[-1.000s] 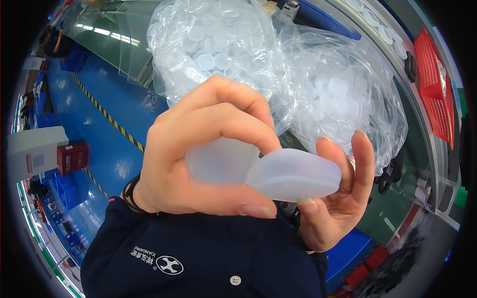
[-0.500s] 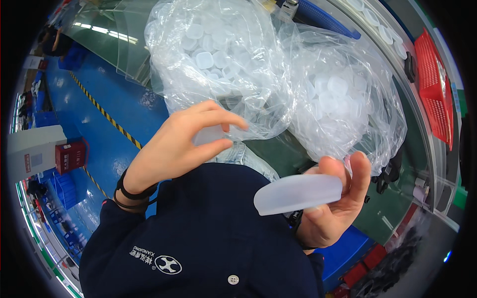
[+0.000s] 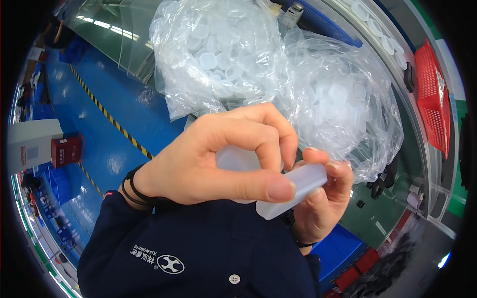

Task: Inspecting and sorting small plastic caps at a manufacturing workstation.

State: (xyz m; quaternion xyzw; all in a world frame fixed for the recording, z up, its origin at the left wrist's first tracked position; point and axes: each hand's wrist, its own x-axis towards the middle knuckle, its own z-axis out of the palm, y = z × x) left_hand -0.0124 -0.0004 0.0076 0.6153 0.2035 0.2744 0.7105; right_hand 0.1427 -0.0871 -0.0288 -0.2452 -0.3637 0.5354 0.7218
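Head view: two clear plastic bags (image 3: pixel 278 74) bulging with small translucent white caps fill the upper middle of the frame, the nearer bag (image 3: pixel 348 109) sagging down to the right of the first. Just below the bags, the left hand (image 3: pixel 218 164) is curled closed, thumb and forefinger pinching a translucent white cap (image 3: pixel 238 160) that sits half hidden behind the fingers. Touching it on the right, the right hand (image 3: pixel 318 208) grips a second translucent white piece (image 3: pixel 293 191), flat-sided and tilted, its fingers wrapped over the top edge and thumb beneath. The two pieces meet between the hands, directly under the bags.

A dark navy sleeve (image 3: pixel 198 248) with a white emblem and a button covers the lower frame beneath the hands, and black bands (image 3: pixel 131 186) circle the left wrist.

Left of the bags, a blue floor (image 3: pixel 114 119) carries a yellow-and-black striped line (image 3: pixel 107 114); farther left stand a white cabinet (image 3: pixel 30 144) and a red box (image 3: pixel 67 150). Right of the bags, a red slotted crate (image 3: pixel 432 99) hangs near the frame's edge, with loose white caps (image 3: pixel 382 35) lined along a curved rim above it. Blue bins (image 3: pixel 338 248) lie below the right hand.
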